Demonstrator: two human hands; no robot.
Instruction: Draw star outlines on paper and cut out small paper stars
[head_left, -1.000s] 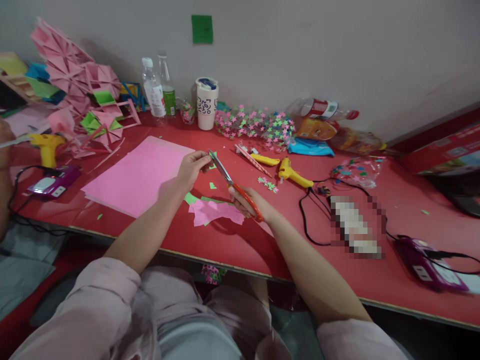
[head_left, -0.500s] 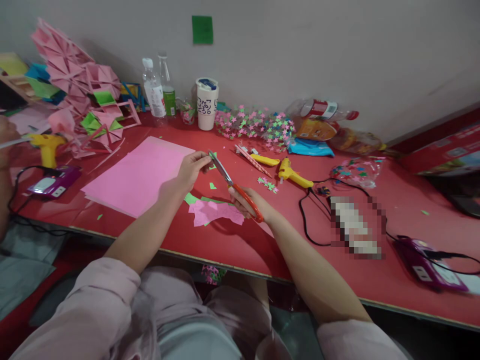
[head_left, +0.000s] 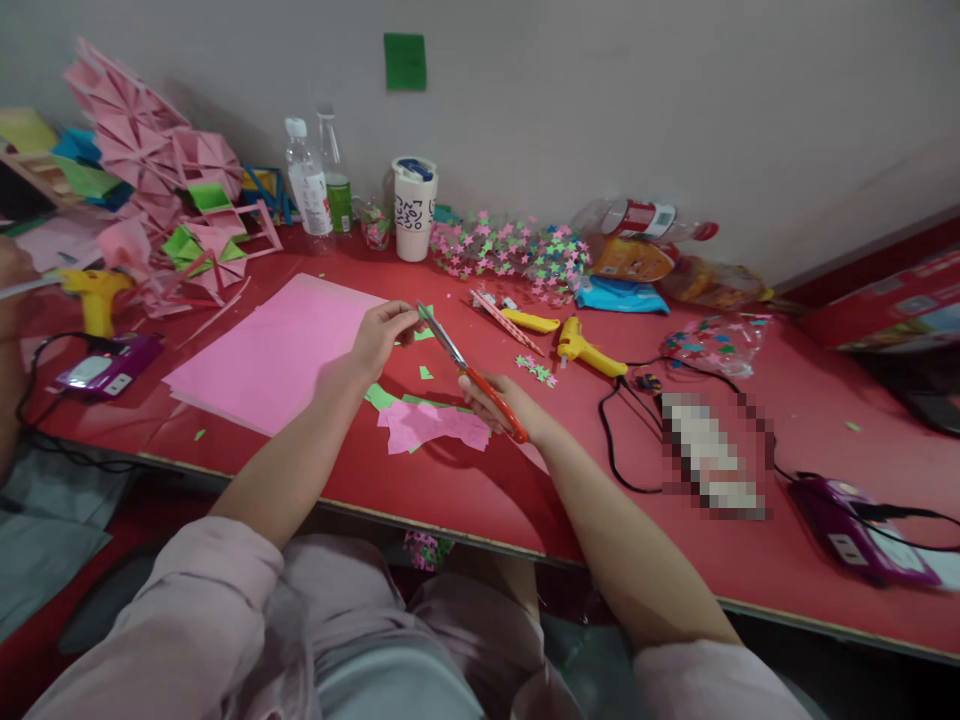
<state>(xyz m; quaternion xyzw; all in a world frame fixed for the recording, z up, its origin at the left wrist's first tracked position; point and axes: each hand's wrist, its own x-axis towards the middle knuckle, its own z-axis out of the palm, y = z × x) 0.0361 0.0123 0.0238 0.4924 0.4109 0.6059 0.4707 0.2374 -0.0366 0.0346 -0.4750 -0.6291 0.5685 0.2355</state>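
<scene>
My left hand (head_left: 386,338) is closed in a pinch at the tip of the scissors, with a small piece of green paper (head_left: 426,316) showing at the blades beside its fingertips. The orange-handled scissors (head_left: 480,383) are in my right hand (head_left: 504,405), blades pointing up and left, nearly closed. Below them lie pink paper scraps (head_left: 424,425) over green ones (head_left: 377,397). A tiny green scrap (head_left: 426,372) lies between my hands. Left of my left hand is a stack of pink paper sheets (head_left: 277,345).
Beyond my right hand are a yellow glue gun (head_left: 589,350), a yellow cutter (head_left: 531,321) and small paper stars (head_left: 536,370). Black cords run to a purple power strip (head_left: 862,530). Bottles (head_left: 307,190), a white cup (head_left: 414,215) and pink folded-paper work (head_left: 150,150) stand along the wall. Another person's arm (head_left: 9,300) is at far left.
Almost nothing differs. My left hand has shifted very slightly at the scissor tip; the scissors stay in my right hand in nearly the same place.
</scene>
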